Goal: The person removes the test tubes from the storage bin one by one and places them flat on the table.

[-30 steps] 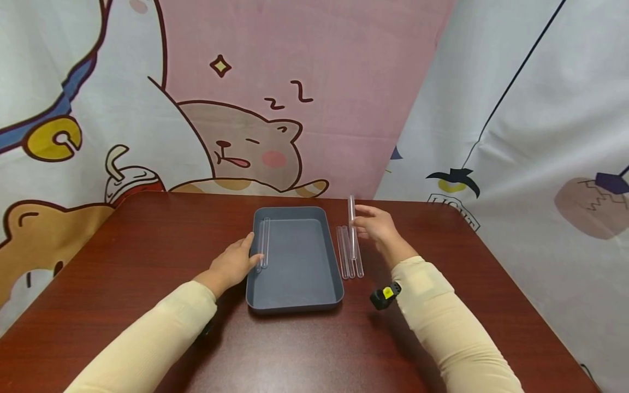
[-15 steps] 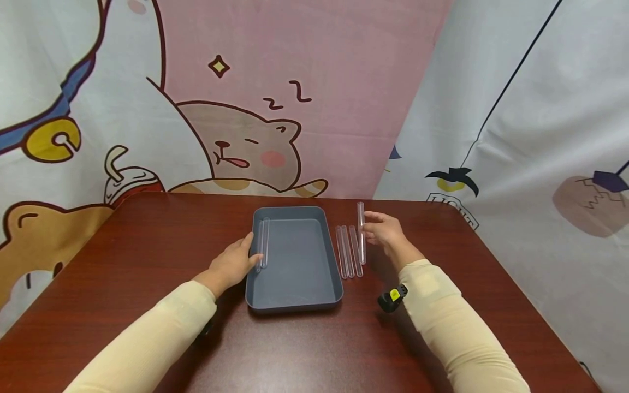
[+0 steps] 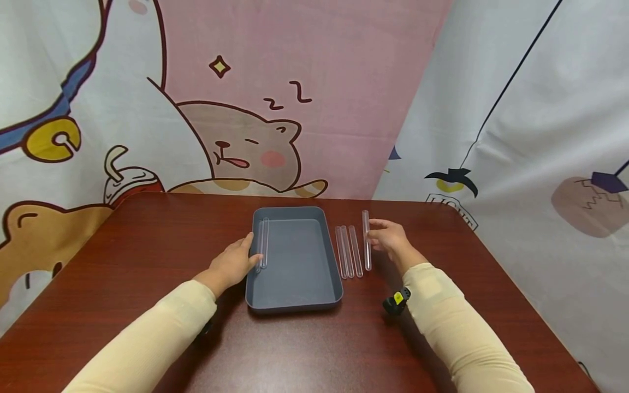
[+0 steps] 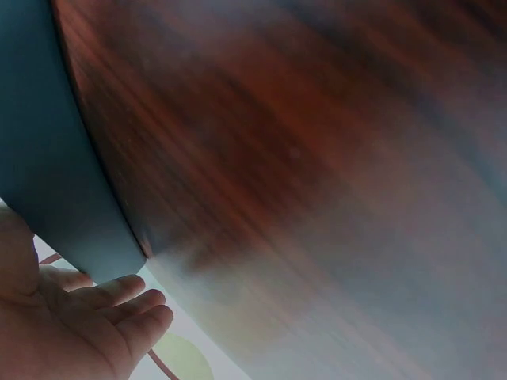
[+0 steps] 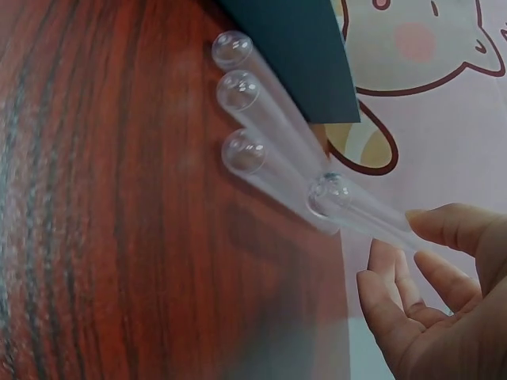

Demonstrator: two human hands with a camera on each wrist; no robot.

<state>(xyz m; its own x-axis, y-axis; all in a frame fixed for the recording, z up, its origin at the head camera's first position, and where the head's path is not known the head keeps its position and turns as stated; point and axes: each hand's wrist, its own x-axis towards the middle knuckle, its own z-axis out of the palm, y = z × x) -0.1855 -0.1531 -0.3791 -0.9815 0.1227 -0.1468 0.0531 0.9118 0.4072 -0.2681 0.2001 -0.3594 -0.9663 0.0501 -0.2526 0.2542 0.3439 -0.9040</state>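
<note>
My left hand rests at the left side of a grey rectangular tray, thumb over the rim. In the left wrist view its other fingers extend loosely by the tray's outer wall. My right hand pinches a clear test tube between thumb and fingers, right of the tray. The right wrist view shows this tube's rounded end toward the camera. Three more clear test tubes lie side by side between it and the tray. Inside the tray, two tubes lie along the left wall.
The reddish-brown wooden table carries everything. Behind it hangs a cartoon-printed cloth, which also runs along the right side. A black device with a yellow mark is strapped at my right wrist.
My right hand has shifted right and toward me with its test tube, from over the lying tubes to beside them, and lower. The left hand and tray have stayed put.
</note>
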